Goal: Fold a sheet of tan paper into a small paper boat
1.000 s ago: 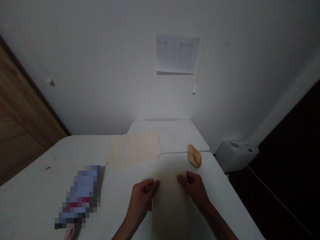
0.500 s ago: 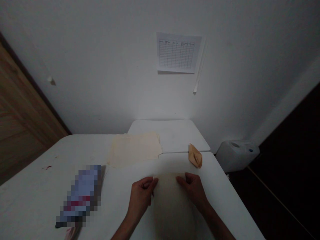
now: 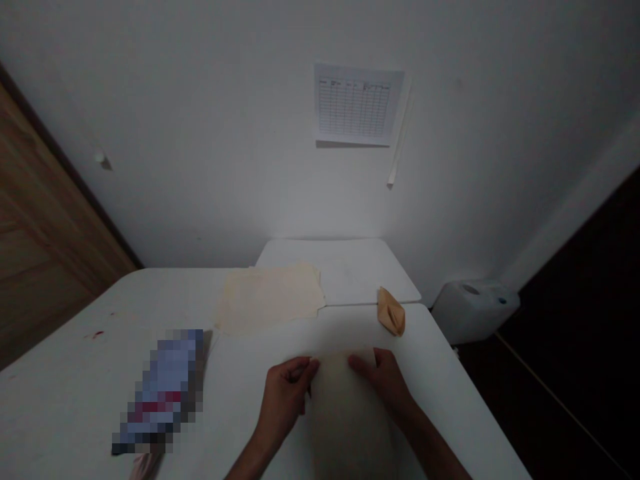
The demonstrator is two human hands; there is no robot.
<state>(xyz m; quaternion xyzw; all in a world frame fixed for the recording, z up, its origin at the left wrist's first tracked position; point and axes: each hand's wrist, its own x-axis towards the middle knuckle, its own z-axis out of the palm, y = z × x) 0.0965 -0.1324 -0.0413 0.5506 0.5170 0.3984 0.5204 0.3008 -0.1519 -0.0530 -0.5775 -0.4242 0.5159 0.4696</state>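
A thin beige sheet of paper [image 3: 347,420] hangs between my hands over the white table, its lower end running out of view. My left hand [image 3: 287,390] pinches its far left corner between thumb and fingers. At the far right corner, my right hand [image 3: 387,380] grips the sheet with the thumb on top and the fingers behind. Just beyond my right hand lies a small folded brown paper piece [image 3: 391,312]. Farther left, a stack of similar cream sheets [image 3: 270,300] rests on the table.
The white table [image 3: 240,413] meets a second white top [image 3: 345,270] against the wall. On the left lies a blurred-out blue package [image 3: 167,380]. A white plastic container [image 3: 475,313] stands beyond the right edge. A printed chart [image 3: 354,107] hangs on the wall.
The left hand has shifted slightly right with its corner. The right thumb has slid a little left on the sheet. Everything else stays put.
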